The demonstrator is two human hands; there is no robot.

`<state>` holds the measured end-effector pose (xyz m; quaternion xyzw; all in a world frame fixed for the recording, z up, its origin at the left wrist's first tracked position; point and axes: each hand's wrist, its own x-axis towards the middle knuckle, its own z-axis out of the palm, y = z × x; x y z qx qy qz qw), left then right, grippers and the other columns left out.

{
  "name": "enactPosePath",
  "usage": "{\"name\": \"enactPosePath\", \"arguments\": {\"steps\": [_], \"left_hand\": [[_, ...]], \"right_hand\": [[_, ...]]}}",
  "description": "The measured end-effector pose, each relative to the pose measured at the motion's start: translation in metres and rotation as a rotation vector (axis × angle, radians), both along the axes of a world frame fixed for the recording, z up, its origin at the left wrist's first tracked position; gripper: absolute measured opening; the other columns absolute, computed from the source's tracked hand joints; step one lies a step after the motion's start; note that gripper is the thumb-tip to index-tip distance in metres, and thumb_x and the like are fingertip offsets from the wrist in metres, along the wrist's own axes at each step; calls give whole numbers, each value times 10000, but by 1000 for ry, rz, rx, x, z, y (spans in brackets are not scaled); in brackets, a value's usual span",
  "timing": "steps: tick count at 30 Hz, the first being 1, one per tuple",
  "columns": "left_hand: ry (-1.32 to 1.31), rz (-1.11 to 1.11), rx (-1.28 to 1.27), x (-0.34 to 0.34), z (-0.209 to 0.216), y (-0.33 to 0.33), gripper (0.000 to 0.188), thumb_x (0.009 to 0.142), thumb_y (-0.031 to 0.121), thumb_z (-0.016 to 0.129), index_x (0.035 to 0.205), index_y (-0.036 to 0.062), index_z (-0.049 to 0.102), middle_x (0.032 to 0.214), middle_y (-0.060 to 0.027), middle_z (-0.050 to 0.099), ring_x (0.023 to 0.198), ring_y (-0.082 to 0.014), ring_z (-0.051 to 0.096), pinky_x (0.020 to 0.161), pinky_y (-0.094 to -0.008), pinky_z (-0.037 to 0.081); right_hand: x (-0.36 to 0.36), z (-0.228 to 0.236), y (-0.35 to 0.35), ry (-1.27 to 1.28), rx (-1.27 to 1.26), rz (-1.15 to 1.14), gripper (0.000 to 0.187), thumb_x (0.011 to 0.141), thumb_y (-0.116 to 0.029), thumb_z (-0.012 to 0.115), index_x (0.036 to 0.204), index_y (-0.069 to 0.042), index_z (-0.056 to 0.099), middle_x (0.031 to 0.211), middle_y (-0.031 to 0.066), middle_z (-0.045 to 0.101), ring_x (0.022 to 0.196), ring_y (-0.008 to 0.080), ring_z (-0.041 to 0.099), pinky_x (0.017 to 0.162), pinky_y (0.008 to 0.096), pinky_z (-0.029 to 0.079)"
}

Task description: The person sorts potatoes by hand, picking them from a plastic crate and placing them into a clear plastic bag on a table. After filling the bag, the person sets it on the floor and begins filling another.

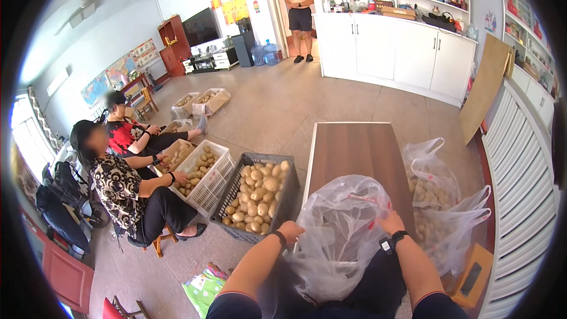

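Note:
A clear plastic bag (339, 224) spreads wide in front of me, its mouth turned up and nothing plain to see inside. My left hand (290, 232) is closed on the left side of its rim, and my right hand (391, 223) pinches the right side near some red print. Under or inside the film, a pale straight edge shows, but I cannot tell what it belongs to. Just left of my left hand stands a dark grey plastic crate (292, 186) heaped with potatoes (257, 195). Beyond the bag, a brown wood-topped table (348, 147) stretches away.
Tied-handle bags of potatoes (437, 192) stand right of the table, near an orange-brown stool (475, 274). Two seated people (118, 192) handle potatoes beside a white crate (215, 186) at left. Another person (299, 12) stands in the doorway. A green bag (204, 289) lies at lower left.

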<state>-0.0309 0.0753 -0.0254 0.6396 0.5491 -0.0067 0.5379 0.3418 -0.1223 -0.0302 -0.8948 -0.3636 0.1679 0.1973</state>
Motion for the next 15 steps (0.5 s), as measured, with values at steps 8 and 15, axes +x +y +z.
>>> {"name": "enactPosePath", "arguments": {"steps": [8,15], "left_hand": [[-6,-60,-50,-1,-4,2,411,863,324,653,1052,-41,651,968,-142,674,751,-238,692,619,-367,575],[-49,-34,-66,5,-4,0,285,860,279,650,967,15,669,844,-94,667,633,-215,669,529,-365,505]], "right_hand": [[-17,32,0,81,-35,-71,725,739,-429,724,1206,84,513,1200,323,585,1149,428,568,984,445,453],[-10,21,-1,75,-35,-53,696,741,-380,711,1210,92,508,1200,327,584,1146,430,571,981,442,456]]}}
